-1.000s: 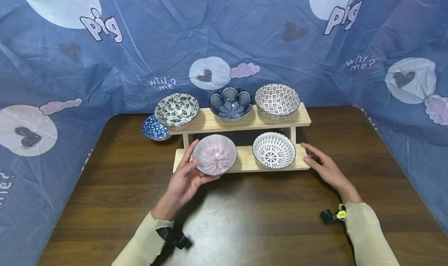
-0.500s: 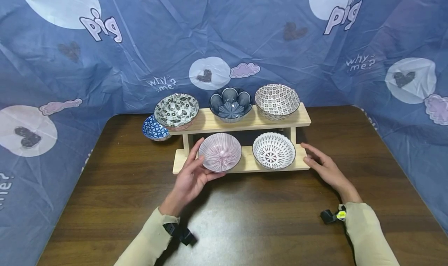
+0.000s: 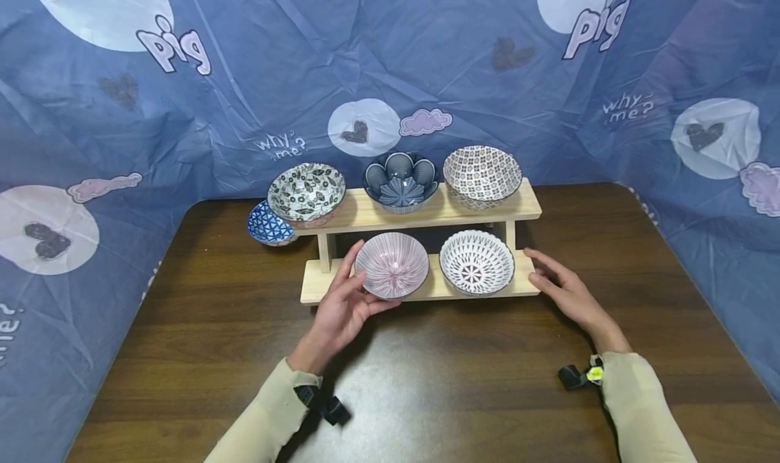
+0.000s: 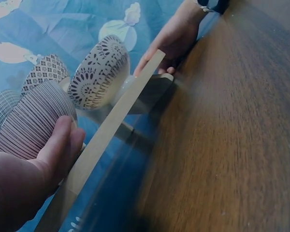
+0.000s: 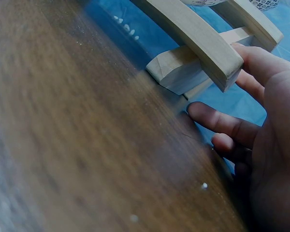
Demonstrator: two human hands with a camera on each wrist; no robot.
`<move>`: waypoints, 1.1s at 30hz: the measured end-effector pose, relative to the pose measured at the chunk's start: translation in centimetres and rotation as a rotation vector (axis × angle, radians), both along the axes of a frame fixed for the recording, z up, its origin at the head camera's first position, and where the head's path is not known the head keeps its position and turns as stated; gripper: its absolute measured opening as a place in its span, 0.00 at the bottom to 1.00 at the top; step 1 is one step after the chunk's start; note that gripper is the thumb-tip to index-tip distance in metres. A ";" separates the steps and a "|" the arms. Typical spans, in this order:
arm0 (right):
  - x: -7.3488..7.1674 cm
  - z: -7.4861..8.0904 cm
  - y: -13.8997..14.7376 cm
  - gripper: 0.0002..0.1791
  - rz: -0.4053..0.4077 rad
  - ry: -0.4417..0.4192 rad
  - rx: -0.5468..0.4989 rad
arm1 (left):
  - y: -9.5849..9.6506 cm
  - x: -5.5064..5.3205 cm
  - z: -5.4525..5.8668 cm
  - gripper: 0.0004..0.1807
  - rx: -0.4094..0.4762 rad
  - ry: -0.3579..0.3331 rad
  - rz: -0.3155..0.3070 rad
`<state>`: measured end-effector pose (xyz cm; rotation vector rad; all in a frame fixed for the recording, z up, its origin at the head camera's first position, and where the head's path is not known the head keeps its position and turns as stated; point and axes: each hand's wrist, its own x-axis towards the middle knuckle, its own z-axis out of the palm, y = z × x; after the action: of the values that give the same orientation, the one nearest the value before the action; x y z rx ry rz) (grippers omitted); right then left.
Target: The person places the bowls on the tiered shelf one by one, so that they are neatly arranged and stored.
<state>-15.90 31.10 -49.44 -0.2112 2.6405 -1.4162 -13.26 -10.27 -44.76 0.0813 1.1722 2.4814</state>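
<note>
My left hand [image 3: 350,307] grips a pink-and-white striped bowl [image 3: 395,265], thumb at its left side. Its dark-striped outside [image 4: 38,118] shows in the left wrist view. The bowl is over the lower tier of a two-tier wooden stand [image 3: 317,283]; whether it touches the board is hidden. Right of it, a white bowl with dark dashes [image 3: 477,263] sits on that tier. My right hand [image 3: 569,297] touches the lower board's right end with thumb and finger. In the right wrist view, its other fingers [image 5: 222,123] bend loosely near the tabletop.
On the upper tier stand a leaf-patterned bowl [image 3: 307,193], a dark blue petal-shaped bowl [image 3: 401,184] and a grey-patterned bowl [image 3: 483,175]. A blue-and-white bowl [image 3: 268,225] is left of the stand on the brown table [image 3: 439,382]. A blue printed cloth [image 3: 256,77] hangs behind.
My left hand has carried the striped bowl to the right along the lower tier, closer to the dashed white bowl. My right hand has stayed at the stand's end.
</note>
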 end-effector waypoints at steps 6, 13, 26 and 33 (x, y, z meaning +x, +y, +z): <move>0.0 0.0 0.0 0.31 0.001 -0.002 -0.001 | 0.3 -0.1 0.0 0.33 -0.008 0.008 0.003; -0.1 -0.1 0.0 0.31 0.003 0.014 -0.001 | 0.6 -0.1 0.2 0.33 -0.012 0.019 -0.010; 0.0 -0.3 0.0 0.29 0.011 0.055 -0.027 | 0.5 -0.1 0.1 0.35 -0.006 0.015 -0.059; -0.1 -0.4 0.0 0.29 0.013 0.059 -0.036 | 0.3 0.0 0.1 0.37 -0.041 0.031 -0.072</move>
<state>-15.98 31.09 -49.85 -0.2784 2.6567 -1.4768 -13.29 -9.97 -44.68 0.1490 1.2113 2.4002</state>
